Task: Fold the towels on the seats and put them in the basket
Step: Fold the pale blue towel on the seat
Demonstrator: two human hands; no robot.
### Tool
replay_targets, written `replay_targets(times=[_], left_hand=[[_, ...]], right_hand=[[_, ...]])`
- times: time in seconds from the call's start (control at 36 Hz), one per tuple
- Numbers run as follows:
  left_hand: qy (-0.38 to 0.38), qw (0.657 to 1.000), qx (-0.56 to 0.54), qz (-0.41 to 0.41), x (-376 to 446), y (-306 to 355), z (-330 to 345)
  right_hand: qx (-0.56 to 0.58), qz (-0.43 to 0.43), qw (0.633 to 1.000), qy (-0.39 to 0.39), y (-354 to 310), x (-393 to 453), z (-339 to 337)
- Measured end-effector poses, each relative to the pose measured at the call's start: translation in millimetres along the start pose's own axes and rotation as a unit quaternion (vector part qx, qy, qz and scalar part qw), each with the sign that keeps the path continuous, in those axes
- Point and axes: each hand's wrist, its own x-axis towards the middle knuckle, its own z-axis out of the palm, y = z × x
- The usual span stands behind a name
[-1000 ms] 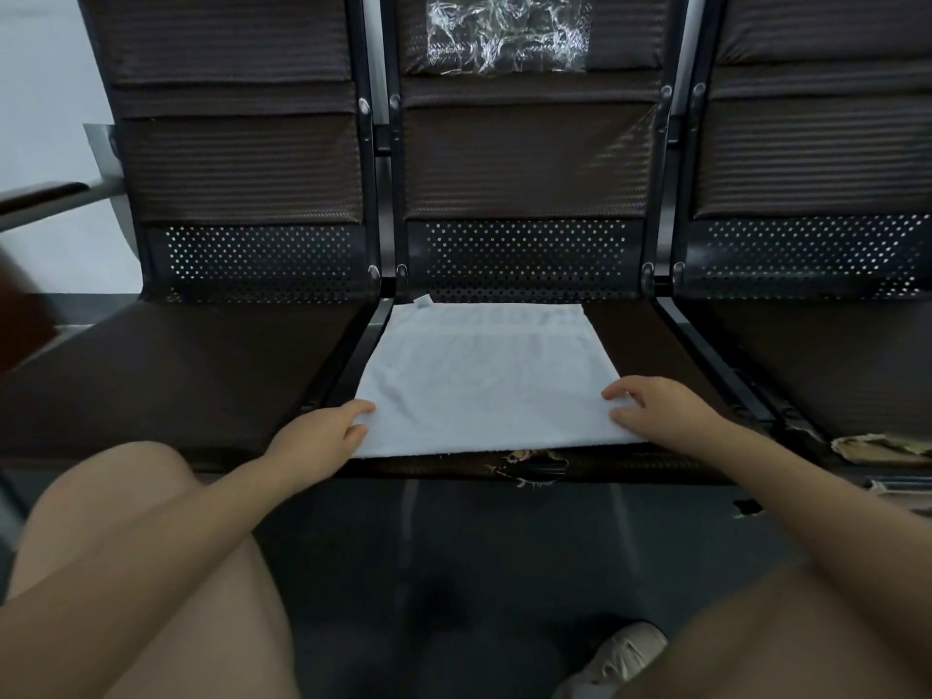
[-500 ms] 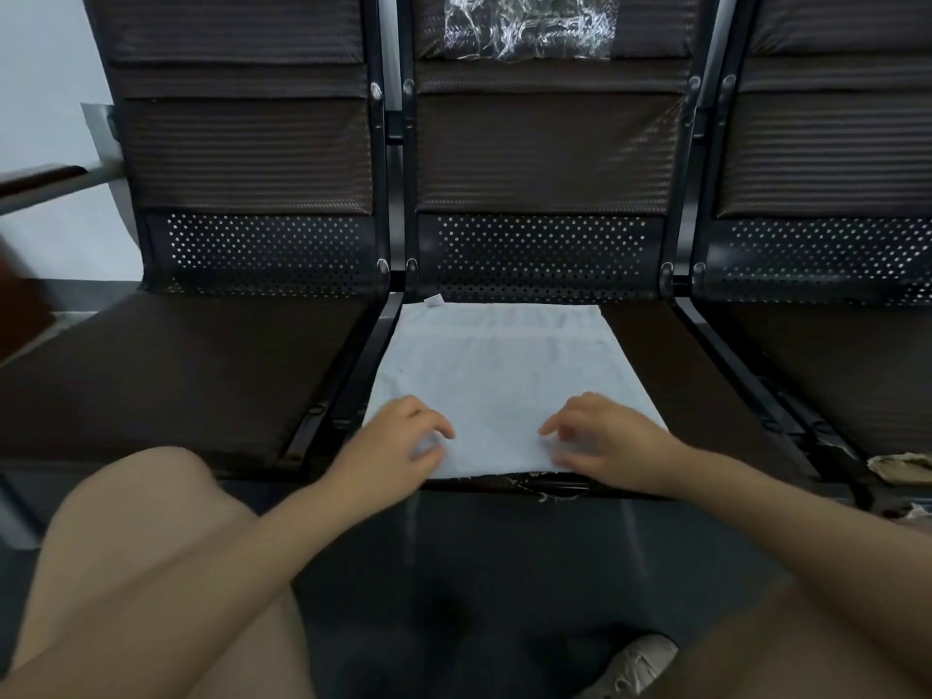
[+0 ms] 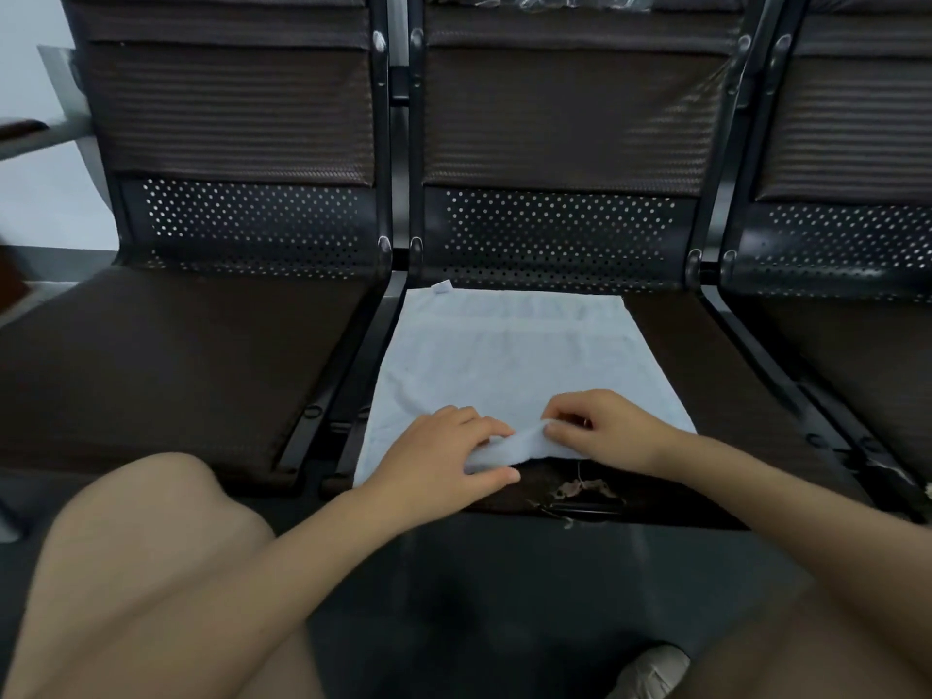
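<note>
Seat (image 3: 716, 375): dark, torn front edge.
Towel (image 3: 504, 360): near edge lifted.
Left hand (image 3: 444, 461), right hand (image 3: 605, 428): both pinch that edge; fingertips partly hidden.

Towel (image 3: 509, 360) near edge hidden under both hands — shoe (image 3: 650, 671) (bottom) cropped.

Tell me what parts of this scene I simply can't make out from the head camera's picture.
- Basket: nowhere in the head view, so its place is unknown.
- Near edge of the towel: partly covered by the left hand and right hand, which pinch it up.
- Clear plastic sheet on the middle backrest: cut off by the top edge.
- Pale scrap on the right seat: cut off by the right edge, unidentifiable.
</note>
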Motion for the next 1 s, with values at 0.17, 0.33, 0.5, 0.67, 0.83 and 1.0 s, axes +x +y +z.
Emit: replay_targets(times=[0.17,0.33,0.5,0.67,0.83,1.0], left_hand=[[-0.011,0.998,0.018,-0.057,19.4,-11.2,-9.7],[-0.050,0.993,0.074,-0.082,30.6,-41.1,-41.6],[-0.029,0.996,0.034,-0.079,27.7,-70.1,-71.1],[0.089,0.990,0.005,-0.107,27.0,-80.2,-76.2],[0.109,0.982,-0.026,-0.151,24.5,-85.6,-66.1],[0.047,0.988,-0.025,-0.144,13.9,-90.2,-57.8]], right_hand=[[0.001,0.035,0.999,0.034,7.0,24.3,-8.7],[0.009,0.020,0.997,0.070,6.2,30.1,-21.7],[-0.017,0.010,1.000,0.014,3.9,21.8,-30.7],[-0.095,0.038,0.995,-0.022,11.1,13.2,-40.0],[-0.081,0.110,0.990,-0.022,32.8,-2.4,-59.0],[0.003,0.112,0.993,0.020,42.9,-30.6,-58.0]])
